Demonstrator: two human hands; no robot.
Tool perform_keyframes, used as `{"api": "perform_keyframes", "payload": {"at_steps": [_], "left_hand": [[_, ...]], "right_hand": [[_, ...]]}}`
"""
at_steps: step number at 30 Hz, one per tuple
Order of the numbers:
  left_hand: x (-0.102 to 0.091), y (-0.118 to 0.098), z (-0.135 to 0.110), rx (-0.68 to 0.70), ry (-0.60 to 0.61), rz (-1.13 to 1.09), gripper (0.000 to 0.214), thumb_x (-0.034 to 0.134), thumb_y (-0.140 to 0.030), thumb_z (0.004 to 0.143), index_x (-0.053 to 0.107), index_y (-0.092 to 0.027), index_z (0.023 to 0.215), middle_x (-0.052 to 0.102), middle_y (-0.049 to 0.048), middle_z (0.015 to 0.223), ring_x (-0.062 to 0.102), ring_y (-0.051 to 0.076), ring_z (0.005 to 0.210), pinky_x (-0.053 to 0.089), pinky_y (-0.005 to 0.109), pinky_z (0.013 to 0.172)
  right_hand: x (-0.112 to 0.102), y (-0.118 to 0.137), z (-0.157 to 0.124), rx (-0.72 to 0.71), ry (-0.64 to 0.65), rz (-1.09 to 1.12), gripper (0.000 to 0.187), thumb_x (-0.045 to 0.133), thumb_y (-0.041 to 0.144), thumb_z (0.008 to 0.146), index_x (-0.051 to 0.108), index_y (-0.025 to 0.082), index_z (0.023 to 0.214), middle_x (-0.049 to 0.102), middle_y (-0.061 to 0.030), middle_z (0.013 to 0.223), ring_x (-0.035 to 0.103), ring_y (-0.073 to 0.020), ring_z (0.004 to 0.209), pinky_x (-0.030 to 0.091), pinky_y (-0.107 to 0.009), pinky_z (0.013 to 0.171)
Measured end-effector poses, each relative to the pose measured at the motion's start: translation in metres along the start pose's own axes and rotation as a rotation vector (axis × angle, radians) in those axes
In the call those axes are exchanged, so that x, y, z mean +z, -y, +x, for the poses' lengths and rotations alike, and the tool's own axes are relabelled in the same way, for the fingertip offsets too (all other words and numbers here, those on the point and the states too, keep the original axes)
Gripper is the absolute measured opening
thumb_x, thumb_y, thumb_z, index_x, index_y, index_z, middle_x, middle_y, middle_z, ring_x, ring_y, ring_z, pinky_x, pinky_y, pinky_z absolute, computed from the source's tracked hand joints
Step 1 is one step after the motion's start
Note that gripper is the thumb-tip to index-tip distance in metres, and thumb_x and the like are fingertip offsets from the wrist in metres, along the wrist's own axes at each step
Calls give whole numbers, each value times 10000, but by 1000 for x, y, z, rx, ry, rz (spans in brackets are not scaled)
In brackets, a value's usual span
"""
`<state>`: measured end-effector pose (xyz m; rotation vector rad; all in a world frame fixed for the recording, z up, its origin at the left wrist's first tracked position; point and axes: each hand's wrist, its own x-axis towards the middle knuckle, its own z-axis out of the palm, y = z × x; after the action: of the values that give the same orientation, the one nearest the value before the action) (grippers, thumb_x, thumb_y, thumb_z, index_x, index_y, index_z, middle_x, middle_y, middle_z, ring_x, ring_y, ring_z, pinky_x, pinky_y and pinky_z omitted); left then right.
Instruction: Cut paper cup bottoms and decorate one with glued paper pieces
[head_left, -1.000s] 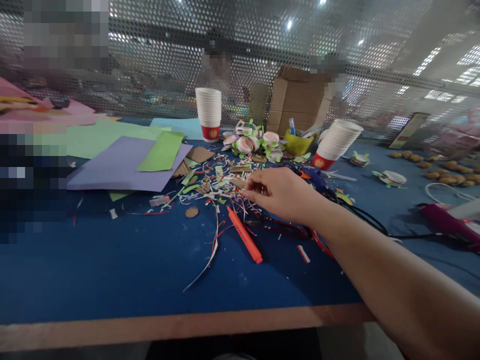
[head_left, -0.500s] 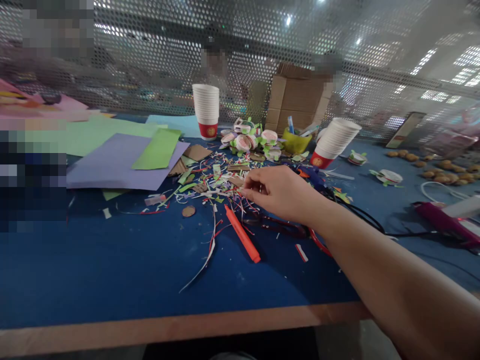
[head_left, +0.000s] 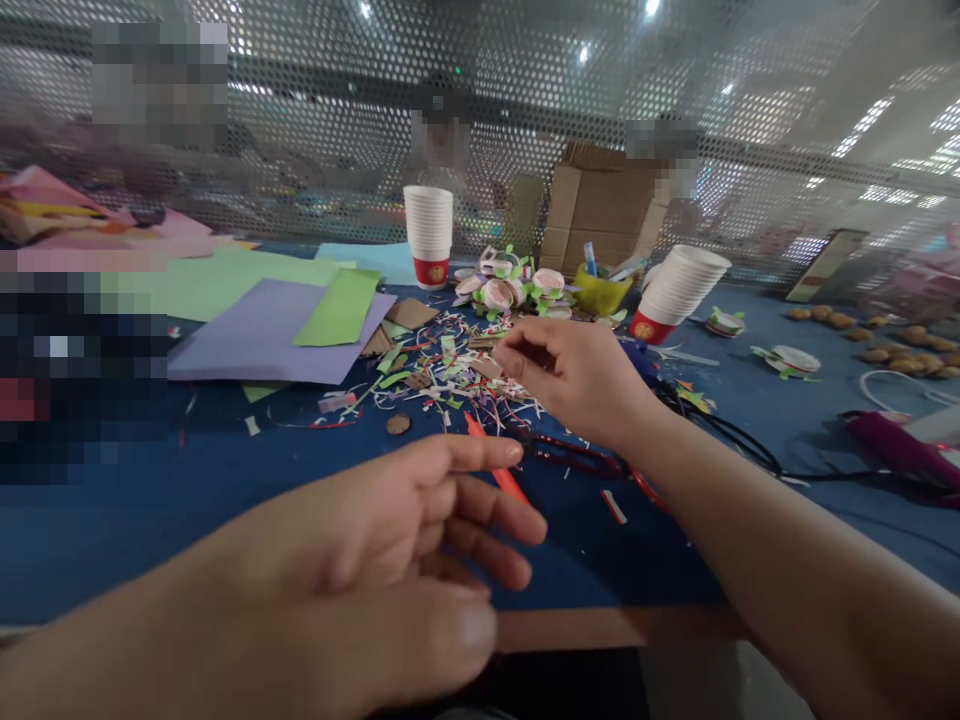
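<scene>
Head view: beyond the orange highlighter (head_left: 510, 485), the right hand (head_left: 576, 375) has a narrow grip—contents unclear; above it, the left hand (head_left: 390, 540) is wide, apparently reaching; grasping calls for closing.

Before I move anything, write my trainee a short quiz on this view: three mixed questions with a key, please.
1. True or false: the left hand hides part of the orange pen from the camera.

2. Which of these lies on top of the purple sheet?
A) pink paper
B) bright green sheet
C) cardboard box

3. Fill in the blank: at the right of the yellow container, the stack of paper cups is ____, not upright.

Key: 1. True. 2. B. 3. Leaning.
</scene>
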<state>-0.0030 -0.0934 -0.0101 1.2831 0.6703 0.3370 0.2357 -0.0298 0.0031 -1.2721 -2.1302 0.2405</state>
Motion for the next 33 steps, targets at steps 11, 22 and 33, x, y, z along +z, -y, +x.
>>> {"api": "perform_keyframes", "payload": {"at_steps": [11, 22, 33], "left_hand": [[47, -38, 52, -37, 48, 147, 508, 645, -130, 655, 567, -181, 1154, 723, 111, 1210, 710, 256, 1054, 611, 396, 865], [-48, -66, 53, 331, -258, 1102, 190, 636, -270, 909, 755, -242, 1054, 773, -1, 965, 696, 158, 827, 512, 273, 717], [-35, -40, 62, 439, -4, 1372, 297, 575, -13, 774, 686, -194, 980, 687, 42, 979, 598, 228, 1007, 460, 332, 854]], "right_hand": [[-1, 13, 0, 52, 53, 236, 350, 547, 427, 1022, 683, 174, 822, 667, -1, 750, 577, -129, 694, 393, -265, 647], [-21, -18, 7, 136, 99, -186, 222, 621, 332, 931, 701, 170, 803, 637, 5, 673, 515, -125, 612, 334, -283, 608], [-20, -4, 2, 109, 394, -265, 248, 599, 346, 965, 698, 189, 801, 712, -32, 743, 588, -153, 652, 348, -306, 623]]}}
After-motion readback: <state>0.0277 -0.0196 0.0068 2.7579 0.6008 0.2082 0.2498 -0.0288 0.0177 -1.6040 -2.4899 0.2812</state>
